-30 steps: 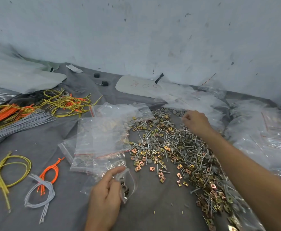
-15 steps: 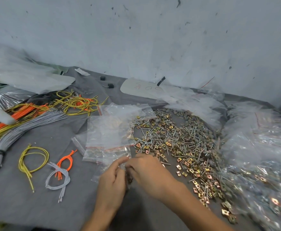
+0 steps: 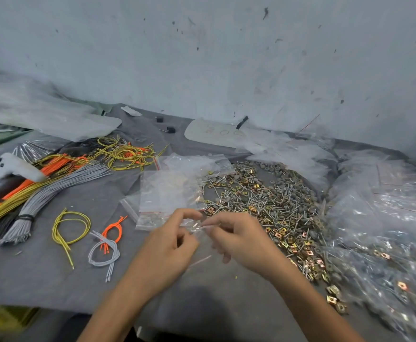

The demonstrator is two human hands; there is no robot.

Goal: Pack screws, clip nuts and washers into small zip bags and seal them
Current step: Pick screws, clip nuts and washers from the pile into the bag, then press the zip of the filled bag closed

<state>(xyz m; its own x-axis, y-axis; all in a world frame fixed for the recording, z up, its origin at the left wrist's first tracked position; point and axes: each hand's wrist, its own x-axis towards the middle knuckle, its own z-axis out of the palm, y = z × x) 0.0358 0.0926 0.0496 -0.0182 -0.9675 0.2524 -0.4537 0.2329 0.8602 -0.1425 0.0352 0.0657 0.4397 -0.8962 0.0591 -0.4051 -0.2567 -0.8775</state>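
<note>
Two hands meet above the near middle of the counter (image 3: 41, 280), both holding one small clear bag (image 3: 198, 227). The left hand (image 3: 169, 245) pinches the bag's left end between thumb and forefinger, its other fingers curled underneath. The right hand (image 3: 241, 239) pinches the right end in the same way. The bag hangs between the fingertips just over the grey cloth (image 3: 202, 287). It is blurred, so its contents and whether its strip is closed cannot be told.

Just beyond the hands lies a stack of empty bags (image 3: 167, 191) with red strips. Its right side touches the loose pile (image 3: 271, 201) of screws, brass-coloured clip nuts and grey washers. The pile runs from the far middle toward the near right corner. Filled bags (image 3: 387, 218) are heaped along the right edge.

Left of the hands lie a yellow loop (image 3: 70, 225), an orange loop (image 3: 114, 229) and a grey loop (image 3: 103, 253) of wire, the last two overlapping. Nearer the left edge a tied grey bundle (image 3: 51, 191) lies beside an orange and yellow bundle (image 3: 12, 196). A white handle-shaped thing (image 3: 16, 166) rests on these. Toward the far edge is a yellow tangle (image 3: 125, 154), and a white card (image 3: 214, 133) lies by the wall (image 3: 202, 58).
</note>
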